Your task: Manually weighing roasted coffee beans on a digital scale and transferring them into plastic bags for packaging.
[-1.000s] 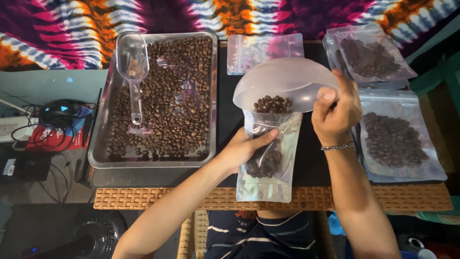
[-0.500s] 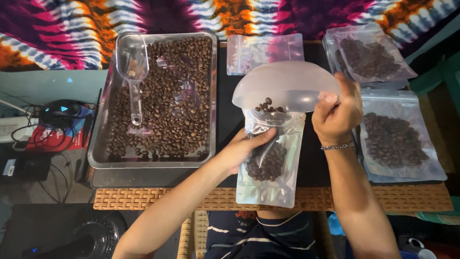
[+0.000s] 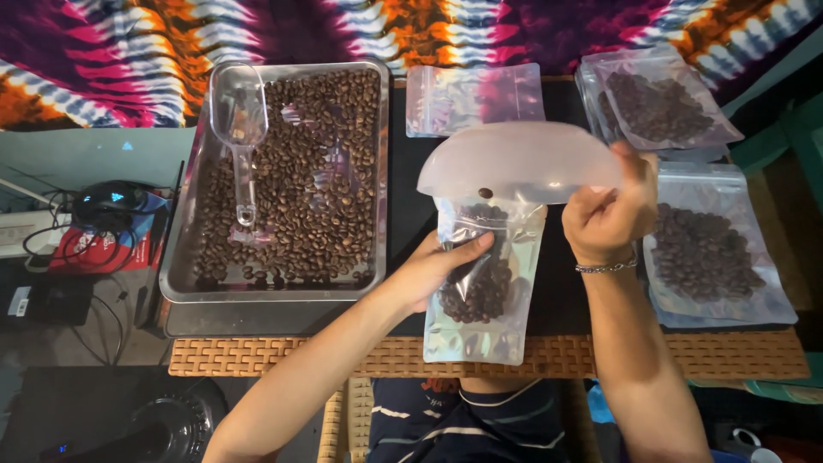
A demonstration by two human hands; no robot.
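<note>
My left hand point(image 3: 433, 273) grips the side of a clear standing pouch point(image 3: 482, 296) partly filled with coffee beans. My right hand point(image 3: 605, 210) holds a translucent white bowl point(image 3: 519, 163) tipped steeply over the pouch's mouth. One bean point(image 3: 485, 193) sits at the bowl's lower lip and the rest of the bowl looks empty. A silver bracelet circles my right wrist.
A metal tray point(image 3: 184, 257) of coffee beans with a clear plastic scoop point(image 3: 239, 120) lies at the left. An empty pouch point(image 3: 473, 97) lies behind the bowl. Filled pouches point(image 3: 656, 107) point(image 3: 711, 257) lie at the right. A woven mat edge point(image 3: 257, 356) runs along the front; cables sit far left.
The bowl has tipped further over the pouch. The beans that lay in it have dropped into the pouch, leaving one at the lip.
</note>
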